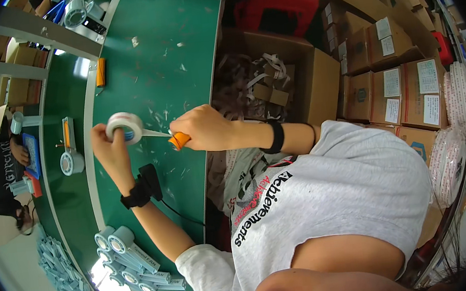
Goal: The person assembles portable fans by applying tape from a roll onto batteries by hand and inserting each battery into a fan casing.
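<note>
My left hand (111,152) grips a roll of white tape (124,128), its thumb in the roll's core. A strip of tape (155,133) is pulled taut from the roll across to my right hand (203,129). That hand is closed around an orange cylindrical battery (179,141), and the strip's end meets it at the fingertips; whether it is stuck there I cannot tell. Most of the battery is hidden by the fingers. Both hands are above the green work table (164,84). Farther up the table lies a similar orange battery (101,72).
Several light-blue handheld fans (121,239) are stacked near my left forearm. A fan (71,161) with an orange piece in its handle lies beyond the divider. A black device (149,180) with a cable stands by my left wrist. An open carton of scraps (317,85) stands at right.
</note>
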The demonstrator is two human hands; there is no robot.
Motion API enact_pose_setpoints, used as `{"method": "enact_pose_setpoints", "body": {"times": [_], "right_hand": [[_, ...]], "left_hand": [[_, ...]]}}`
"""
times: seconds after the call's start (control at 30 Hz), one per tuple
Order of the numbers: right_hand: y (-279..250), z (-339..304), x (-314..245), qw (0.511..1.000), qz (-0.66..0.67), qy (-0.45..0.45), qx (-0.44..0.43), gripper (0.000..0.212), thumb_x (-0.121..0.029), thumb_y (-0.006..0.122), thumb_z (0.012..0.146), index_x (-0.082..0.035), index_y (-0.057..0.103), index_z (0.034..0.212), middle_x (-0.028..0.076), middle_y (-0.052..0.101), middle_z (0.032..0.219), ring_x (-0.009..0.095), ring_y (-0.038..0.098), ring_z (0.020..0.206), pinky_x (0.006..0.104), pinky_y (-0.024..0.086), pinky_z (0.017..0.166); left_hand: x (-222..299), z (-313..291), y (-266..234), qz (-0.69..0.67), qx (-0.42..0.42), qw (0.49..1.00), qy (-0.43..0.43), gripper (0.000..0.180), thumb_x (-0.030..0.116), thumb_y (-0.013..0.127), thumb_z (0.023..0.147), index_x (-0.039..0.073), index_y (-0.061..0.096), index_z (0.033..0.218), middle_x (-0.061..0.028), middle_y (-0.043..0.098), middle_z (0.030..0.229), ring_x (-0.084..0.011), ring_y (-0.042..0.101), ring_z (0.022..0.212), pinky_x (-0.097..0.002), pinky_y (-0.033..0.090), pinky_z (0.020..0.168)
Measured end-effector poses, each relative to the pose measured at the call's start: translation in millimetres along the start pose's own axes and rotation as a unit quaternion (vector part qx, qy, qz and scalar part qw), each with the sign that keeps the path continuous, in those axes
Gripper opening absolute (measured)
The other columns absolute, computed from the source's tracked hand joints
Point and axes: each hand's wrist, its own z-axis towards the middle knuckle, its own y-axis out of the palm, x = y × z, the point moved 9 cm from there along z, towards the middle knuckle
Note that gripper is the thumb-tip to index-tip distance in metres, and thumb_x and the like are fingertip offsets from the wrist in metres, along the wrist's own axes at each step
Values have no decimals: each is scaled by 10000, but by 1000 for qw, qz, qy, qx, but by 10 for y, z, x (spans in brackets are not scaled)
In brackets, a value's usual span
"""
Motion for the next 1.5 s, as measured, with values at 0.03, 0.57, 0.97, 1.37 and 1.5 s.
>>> {"method": "enact_pose_setpoints", "body": {"times": [0.03,0.57,0.97,1.37,1.5], "right_hand": [[-40,-36,-103,999,29,-42,13,242,-201,698,696,-21,536,710,104,582,653,310,572,623,367,448,559],[47,655,-231,926,365,84,-53,242,-214,520,891,15,538,967,104,583,833,138,554,733,289,439,633],[184,640,700,483,783,236,313,265,-236,462,921,5,463,1033,208,546,1073,324,551,1028,426,464,868],[-1457,40,1003,869,442,41,220,179,-70,592,839,-13,548,1003,66,570,971,114,555,840,245,455,761],[-1531,19,961,913,312,10,261,234,3,632,777,-7,576,1004,57,548,928,120,552,832,245,456,760]], "left_hand": [[-62,-51,-185,-99,65,993,-5,215,69,510,811,-12,540,1008,-107,587,776,-198,572,608,-294,474,454],[699,-480,-200,6,150,989,16,226,-44,386,772,-14,506,961,-82,550,764,-135,525,600,-253,422,502],[687,-455,319,39,80,996,4,257,-17,422,780,-4,479,1031,-143,551,948,-270,550,784,-368,433,705],[275,-909,-1195,542,-59,827,-138,897,386,747,582,143,354,1351,-196,324,1367,-390,273,1258,-503,247,1015],[-820,-1624,-1655,599,-201,772,-76,369,294,557,755,69,559,1046,-221,588,986,-414,548,912,-525,393,775]]}}
